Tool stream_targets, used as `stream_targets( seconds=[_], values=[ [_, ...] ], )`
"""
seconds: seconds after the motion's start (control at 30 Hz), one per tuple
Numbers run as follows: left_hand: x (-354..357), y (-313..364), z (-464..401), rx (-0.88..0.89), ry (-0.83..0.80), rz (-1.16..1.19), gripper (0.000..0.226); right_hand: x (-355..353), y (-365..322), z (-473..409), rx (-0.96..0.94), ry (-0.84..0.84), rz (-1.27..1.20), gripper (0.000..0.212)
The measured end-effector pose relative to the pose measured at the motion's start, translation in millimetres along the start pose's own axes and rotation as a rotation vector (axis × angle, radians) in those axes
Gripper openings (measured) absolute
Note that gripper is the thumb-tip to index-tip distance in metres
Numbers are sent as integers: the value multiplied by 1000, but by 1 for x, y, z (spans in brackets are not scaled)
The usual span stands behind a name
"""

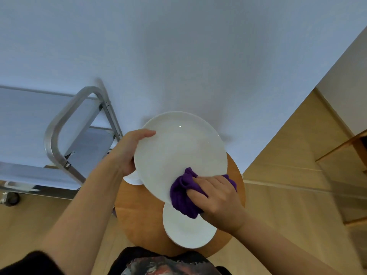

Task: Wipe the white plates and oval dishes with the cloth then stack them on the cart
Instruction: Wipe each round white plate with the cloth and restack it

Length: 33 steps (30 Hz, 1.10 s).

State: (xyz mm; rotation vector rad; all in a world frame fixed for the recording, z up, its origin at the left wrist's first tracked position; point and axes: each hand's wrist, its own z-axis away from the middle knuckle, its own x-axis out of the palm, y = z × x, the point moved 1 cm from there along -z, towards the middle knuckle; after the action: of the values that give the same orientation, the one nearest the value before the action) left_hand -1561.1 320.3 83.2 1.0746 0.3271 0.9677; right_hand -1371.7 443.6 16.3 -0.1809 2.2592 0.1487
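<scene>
Left hand (127, 149) grips plate (178, 151) — right hand (218, 199) presses cloth (184, 193), seemingly.

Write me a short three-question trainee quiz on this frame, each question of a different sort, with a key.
1. True or false: the left hand grips the plate by its rim.
2. Multiple choice: what does the right hand press on the plate? A) a sponge B) a purple cloth C) a paper towel
3. Fill in: on the round wooden table, under the held plate, more white ____ wait, while the cart stands to the left.

Key
1. True
2. B
3. dishes
</scene>
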Motion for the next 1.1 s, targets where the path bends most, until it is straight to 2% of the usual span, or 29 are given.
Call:
stream_targets(
  seconds=[0.1, 0.17, 0.23, 0.3, 0.37, 0.43, 0.5, 0.53, 0.57, 0.6, 0.67, 0.77, 0.83, 0.93, 1.03, 1.1],
  values=[
    [23, -20, 4, 45, 5, 212, 19, -1, -3, -23, 178, 45, -21, 19],
    [45, -44, 11, 126, 140, 217, 17, 1, -5, -33, 268, 66, -19, 21],
    [56, -53, 17, 190, 264, 157, 27, 5, -10, -31, 263, 52, -57, 26],
    [50, -49, 15, 189, 286, 118, 29, 6, -7, -18, 186, 3, -87, 29],
    [31, -37, 7, 164, 242, 12, 20, -1, 7, -2, 100, -23, -82, 27],
    [14, -24, -1, 99, 157, -114, 14, -10, 19, 6, 54, -43, -78, 35],
    [4, -16, -11, 11, 68, -144, 22, -14, 20, 3, 82, -90, -131, 42],
    [1, -13, -17, -23, 17, -118, 24, -15, 17, -1, 125, -116, -214, 39],
    [0, -12, -22, -51, -48, -103, 33, -17, 15, -6, 203, -142, -341, 33],
    [-1, -12, -26, -79, -102, -123, 51, -21, 14, -13, 332, -164, -495, 30],
    [-4, -17, -33, -141, -126, -225, 84, -30, 19, -21, 695, -149, -841, 33],
    [-1, -36, -35, -109, -72, -346, 99, -32, 38, -16, 1063, -8, -1197, 33],
    [3, -55, -38, -60, -22, -234, 91, -27, 45, -10, 1222, 91, -1406, 43],
    [10, -73, -42, -90, 70, 118, 64, -17, 40, -1, 1402, 154, -1710, 52],
    [10, -74, -43, -50, 99, 124, 53, -13, 37, 9, 1537, 186, -1870, 64],
    [8, -73, -43, -4, 150, 106, 49, -12, 41, 12, 1654, 195, -1791, 56]
  ],
)
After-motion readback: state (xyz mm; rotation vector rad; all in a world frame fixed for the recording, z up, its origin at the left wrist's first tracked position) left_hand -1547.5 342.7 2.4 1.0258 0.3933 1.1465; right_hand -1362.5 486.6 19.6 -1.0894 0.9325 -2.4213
